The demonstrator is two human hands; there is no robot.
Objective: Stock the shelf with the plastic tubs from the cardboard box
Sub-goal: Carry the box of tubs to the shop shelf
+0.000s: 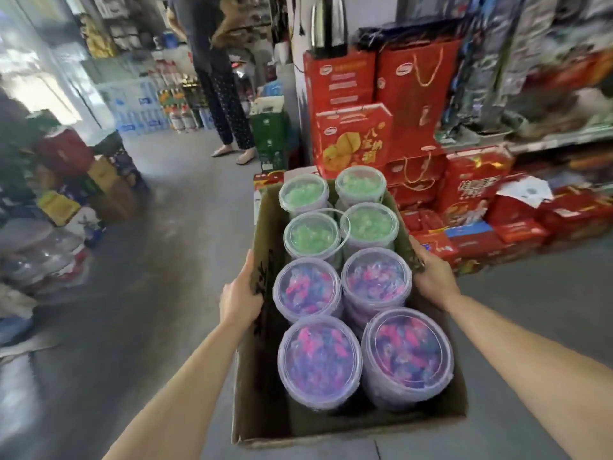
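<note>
An open brown cardboard box (262, 410) is held in front of me above the grey floor. It holds several clear plastic tubs in two rows: green-filled tubs (311, 235) at the far end, pink-and-purple-filled tubs (320, 361) nearer me. My left hand (239, 298) grips the box's left wall. On the right wall, my right hand (431, 272) grips the rim. A shelf (547, 139) with packaged goods runs along the right.
Red gift cartons (355, 141) are stacked on the floor ahead and to the right, under the shelf. A person (225, 94) stands in the aisle beyond a green crate stack (270, 134). Bags and boxes (66, 180) pile up on the left. Grey floor lies between.
</note>
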